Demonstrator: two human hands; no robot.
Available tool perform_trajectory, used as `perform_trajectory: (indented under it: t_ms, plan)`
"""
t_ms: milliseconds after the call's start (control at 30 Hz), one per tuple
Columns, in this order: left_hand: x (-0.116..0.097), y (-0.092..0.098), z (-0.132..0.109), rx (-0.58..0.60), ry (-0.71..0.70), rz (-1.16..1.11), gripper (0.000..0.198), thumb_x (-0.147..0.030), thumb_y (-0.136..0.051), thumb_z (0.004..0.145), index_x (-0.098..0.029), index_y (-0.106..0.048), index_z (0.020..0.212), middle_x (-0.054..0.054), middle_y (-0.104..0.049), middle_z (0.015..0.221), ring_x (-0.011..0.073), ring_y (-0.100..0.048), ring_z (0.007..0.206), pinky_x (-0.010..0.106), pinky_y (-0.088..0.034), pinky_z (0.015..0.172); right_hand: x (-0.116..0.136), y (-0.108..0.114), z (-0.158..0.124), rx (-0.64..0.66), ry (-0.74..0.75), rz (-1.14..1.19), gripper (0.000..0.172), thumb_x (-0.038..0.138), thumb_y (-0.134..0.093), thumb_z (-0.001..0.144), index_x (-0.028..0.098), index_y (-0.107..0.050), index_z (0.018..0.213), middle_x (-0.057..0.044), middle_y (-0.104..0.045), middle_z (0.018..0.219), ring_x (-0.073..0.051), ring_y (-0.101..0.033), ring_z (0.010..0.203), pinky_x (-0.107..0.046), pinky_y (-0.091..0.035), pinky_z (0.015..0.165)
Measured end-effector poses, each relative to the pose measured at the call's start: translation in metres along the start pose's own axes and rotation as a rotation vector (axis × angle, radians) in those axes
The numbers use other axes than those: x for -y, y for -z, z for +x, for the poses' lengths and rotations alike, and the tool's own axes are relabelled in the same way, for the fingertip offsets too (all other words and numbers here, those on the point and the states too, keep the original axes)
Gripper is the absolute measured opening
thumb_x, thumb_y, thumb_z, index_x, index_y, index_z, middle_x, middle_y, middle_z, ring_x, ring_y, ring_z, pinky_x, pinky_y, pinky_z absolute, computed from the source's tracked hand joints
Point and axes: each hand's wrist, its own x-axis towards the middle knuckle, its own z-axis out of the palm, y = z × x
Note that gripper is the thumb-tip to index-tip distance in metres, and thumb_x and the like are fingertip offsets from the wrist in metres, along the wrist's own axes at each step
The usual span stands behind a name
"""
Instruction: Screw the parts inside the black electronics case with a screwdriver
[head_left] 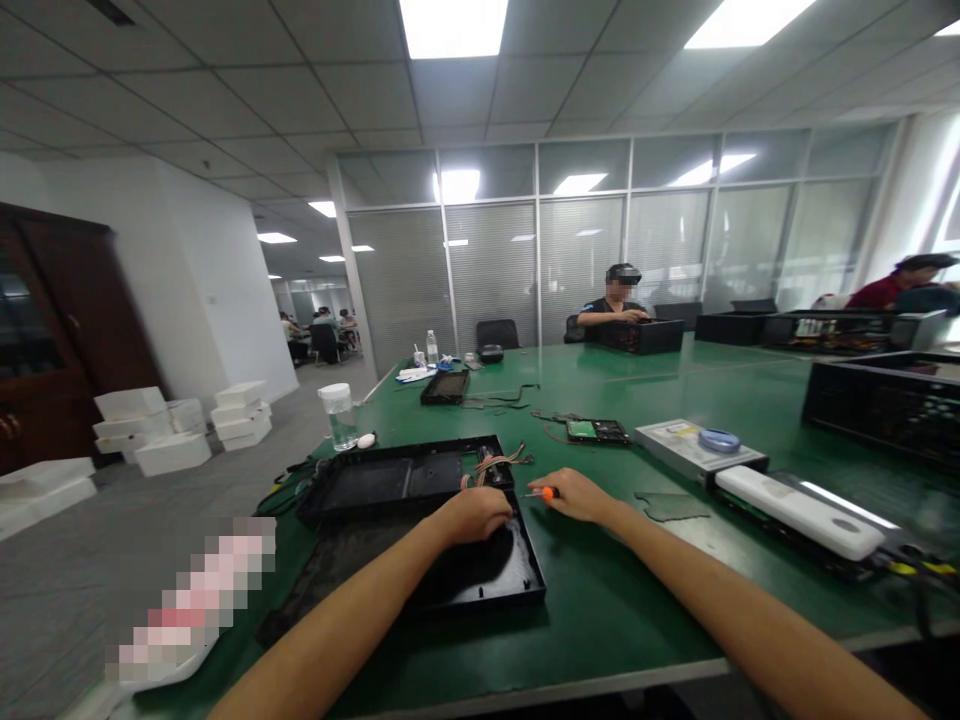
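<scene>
My right hand (576,494) is closed around a small screwdriver (550,493) with an orange handle, its thin shaft pointing left. Over the right part of a black plastic casing (517,585), my left hand (480,514) has its fingers pinched together; what they hold, if anything, is hidden. The casing lies flat on the green table in front of me. Behind it sits a second black casing part (390,478), from whose right end a bundle of coloured wires (499,462) sticks out.
A green circuit board (592,430), a grey metal box (686,445) bearing a roll of tape (718,440), and a white device (799,510) lie to the right. A lidded water cup (341,415) stands at the table's left edge. Across the table a person (619,300) handles a black case (649,337).
</scene>
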Motion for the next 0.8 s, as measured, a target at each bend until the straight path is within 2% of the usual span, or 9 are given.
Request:
perform_trajectory:
  t_ms: [167, 300, 433, 633, 800]
  plan:
    - [-0.007, -0.001, 0.000, 0.043, 0.028, -0.092, 0.013, -0.016, -0.046, 0.082, -0.016, -0.057, 0.088, 0.005, -0.059, 0.088, 0.0153, -0.054, 0.085, 0.024, -0.041, 0.079, 0.001, 0.004, 0.000, -0.038, 0.002, 0.007, 0.028, 0.019, -0.043, 0.077, 0.017, -0.065, 0.094, -0.006, -0.068, 0.092, -0.019, -0.061, 0.085, -0.026, -0.042, 0.075]
    - [-0.007, -0.001, -0.002, 0.006, 0.014, -0.098, 0.014, -0.015, -0.044, 0.083, -0.015, -0.057, 0.089, 0.006, -0.058, 0.091, 0.0155, -0.053, 0.087, 0.024, -0.040, 0.081, 0.000, 0.004, -0.001, -0.050, -0.002, -0.003, 0.027, 0.017, -0.044, 0.076, 0.017, -0.066, 0.092, -0.006, -0.068, 0.090, -0.018, -0.061, 0.084, -0.025, -0.042, 0.073]
    - [-0.002, -0.006, -0.002, -0.031, 0.002, -0.106, 0.020, -0.014, -0.043, 0.083, -0.016, -0.057, 0.097, 0.005, -0.060, 0.088, 0.0151, -0.054, 0.083, 0.024, -0.041, 0.077, -0.004, 0.002, -0.001, -0.045, -0.008, -0.007, 0.026, 0.016, -0.045, 0.074, 0.018, -0.066, 0.089, -0.005, -0.068, 0.087, -0.017, -0.061, 0.082, -0.024, -0.041, 0.072]
    - [0.007, -0.015, -0.001, -0.038, -0.126, -0.100, 0.020, -0.008, -0.050, 0.075, -0.016, -0.064, 0.088, 0.005, -0.060, 0.079, 0.0146, -0.055, 0.078, 0.022, -0.042, 0.074, -0.008, -0.002, 0.001, -0.062, -0.012, 0.005, 0.025, 0.015, -0.047, 0.073, 0.019, -0.067, 0.087, -0.004, -0.069, 0.083, -0.017, -0.062, 0.079, -0.023, -0.042, 0.069]
    - [0.006, -0.013, -0.002, -0.078, -0.073, 0.003, 0.018, -0.012, -0.047, 0.080, -0.017, -0.063, 0.087, 0.005, -0.060, 0.083, 0.0150, -0.054, 0.081, 0.024, -0.042, 0.076, -0.006, -0.002, 0.001, -0.065, -0.014, 0.015, 0.026, 0.015, -0.047, 0.073, 0.020, -0.067, 0.087, -0.004, -0.069, 0.083, -0.018, -0.062, 0.078, -0.024, -0.042, 0.069]
